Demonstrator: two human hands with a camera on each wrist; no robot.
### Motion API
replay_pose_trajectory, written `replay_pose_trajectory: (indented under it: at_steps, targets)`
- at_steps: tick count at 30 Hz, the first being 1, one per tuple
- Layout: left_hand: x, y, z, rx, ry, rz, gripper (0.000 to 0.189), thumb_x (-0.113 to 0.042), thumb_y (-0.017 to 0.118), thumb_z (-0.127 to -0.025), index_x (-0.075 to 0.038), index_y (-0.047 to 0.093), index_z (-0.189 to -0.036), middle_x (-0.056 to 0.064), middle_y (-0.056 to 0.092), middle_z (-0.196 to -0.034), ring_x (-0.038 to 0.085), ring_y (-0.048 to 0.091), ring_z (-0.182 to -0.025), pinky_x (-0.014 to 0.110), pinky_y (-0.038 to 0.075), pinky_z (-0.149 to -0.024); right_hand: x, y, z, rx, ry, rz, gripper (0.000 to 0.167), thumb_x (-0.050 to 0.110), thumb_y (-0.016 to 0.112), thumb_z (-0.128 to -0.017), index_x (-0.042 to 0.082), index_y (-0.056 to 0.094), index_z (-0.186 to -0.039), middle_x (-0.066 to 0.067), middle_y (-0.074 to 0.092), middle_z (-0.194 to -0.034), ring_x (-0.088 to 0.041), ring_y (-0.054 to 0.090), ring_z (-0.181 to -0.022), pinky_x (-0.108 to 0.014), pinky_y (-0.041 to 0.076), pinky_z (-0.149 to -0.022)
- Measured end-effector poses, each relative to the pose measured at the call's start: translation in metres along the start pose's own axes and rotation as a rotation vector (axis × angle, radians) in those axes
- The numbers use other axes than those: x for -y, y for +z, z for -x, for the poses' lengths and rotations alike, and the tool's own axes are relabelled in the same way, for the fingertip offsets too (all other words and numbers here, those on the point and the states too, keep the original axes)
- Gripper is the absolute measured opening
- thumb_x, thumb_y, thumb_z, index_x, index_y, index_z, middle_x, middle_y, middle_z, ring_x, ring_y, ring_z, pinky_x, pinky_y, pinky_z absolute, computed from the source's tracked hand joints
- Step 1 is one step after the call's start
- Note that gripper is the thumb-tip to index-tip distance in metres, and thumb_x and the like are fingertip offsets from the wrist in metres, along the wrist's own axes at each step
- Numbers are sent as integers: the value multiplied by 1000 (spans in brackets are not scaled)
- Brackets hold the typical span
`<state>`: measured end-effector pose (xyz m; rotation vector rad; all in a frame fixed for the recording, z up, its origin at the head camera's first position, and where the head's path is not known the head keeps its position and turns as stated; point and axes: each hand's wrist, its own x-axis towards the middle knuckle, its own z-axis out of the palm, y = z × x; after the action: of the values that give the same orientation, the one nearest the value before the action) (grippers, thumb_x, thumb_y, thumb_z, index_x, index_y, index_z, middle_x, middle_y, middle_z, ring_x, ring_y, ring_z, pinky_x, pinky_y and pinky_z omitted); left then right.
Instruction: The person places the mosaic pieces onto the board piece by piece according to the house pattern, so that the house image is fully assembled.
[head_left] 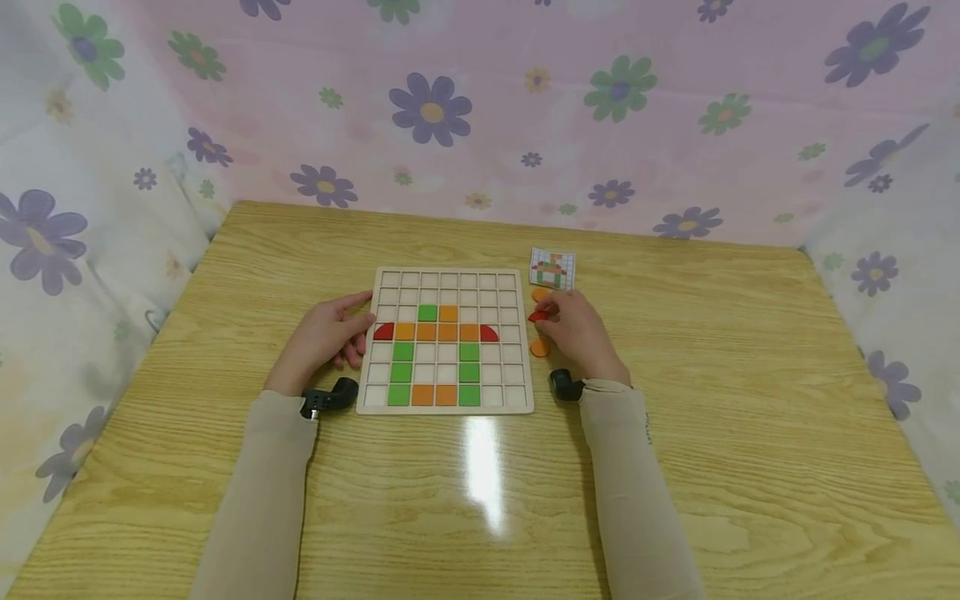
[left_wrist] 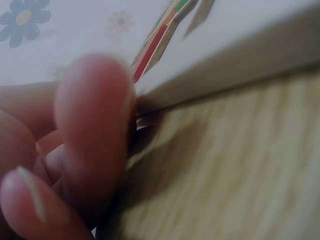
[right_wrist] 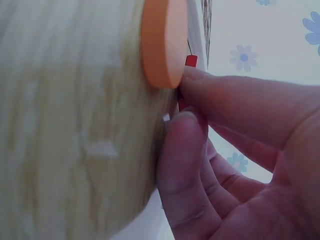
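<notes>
A wooden grid board point(head_left: 446, 407) lies on the table and carries green and orange square tiles, with a red quarter-round tile point(head_left: 383, 332) at the left and a second one point(head_left: 489, 333) further right. The left hand point(head_left: 322, 337) rests against the board's left edge, its thumb and fingertips touching the side. To the right of the board, the right hand point(head_left: 581, 329) pinches a red tile point(head_left: 536, 317) between thumb and finger, close to the tabletop. The fingers hide most of that tile. An orange disc point(head_left: 539, 348) lies just nearer than the fingertips; another orange disc point(head_left: 538, 294) is partly covered behind them.
A small printed card point(head_left: 552, 269) with a coloured grid picture lies beyond the right hand. Black wrist cameras point(head_left: 566, 386) stick out from both cuffs. A flowered curtain point(head_left: 495, 100) hangs behind the wooden table point(head_left: 750, 375) and along its sides.
</notes>
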<state>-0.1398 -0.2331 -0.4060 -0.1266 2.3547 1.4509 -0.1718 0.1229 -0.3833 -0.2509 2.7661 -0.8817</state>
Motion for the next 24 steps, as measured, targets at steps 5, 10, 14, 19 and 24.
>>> replay_pose_trajectory:
  at_steps: [5,10,14,19,24]
  targets:
    - [0,0,0,2,-4,1,55,-43,50,-89,-30,31,-140,15,58,-68,28,59,-52,33,45,-43,-1,0,0,-3,-11,16,18,14,62,-85,5,60,-100,-8,51,-101,-22,45,-93,-38,40,-84]
    - [1,0,-1,1,1,-4,55,-43,50,-89,-31,31,-139,14,58,-68,28,59,-52,33,45,-43,-2,-1,0,-3,-22,-6,16,15,62,-84,5,59,-97,-7,51,-98,-22,46,-91,-37,41,-82]
    - [2,0,-1,1,3,-8,55,-44,50,-89,-31,31,-139,14,58,-68,28,59,-52,33,45,-43,-4,-2,0,20,-23,-31,14,15,62,-85,8,58,-97,-6,54,-96,-22,49,-88,-36,42,-79]
    - [1,0,-1,-3,10,-12,55,-43,49,-89,-30,31,-139,14,58,-68,28,59,-52,33,45,-43,-5,-3,0,32,-31,-40,9,16,61,-86,12,59,-94,-2,58,-95,-20,50,-86,-35,42,-79]
    - [1,0,-1,-2,14,-13,55,-43,50,-89,-30,31,-139,14,58,-67,28,59,-52,34,45,-43,-4,-2,-1,26,-25,-56,12,22,59,-87,14,60,-96,-1,58,-95,-20,50,-85,-35,41,-79]
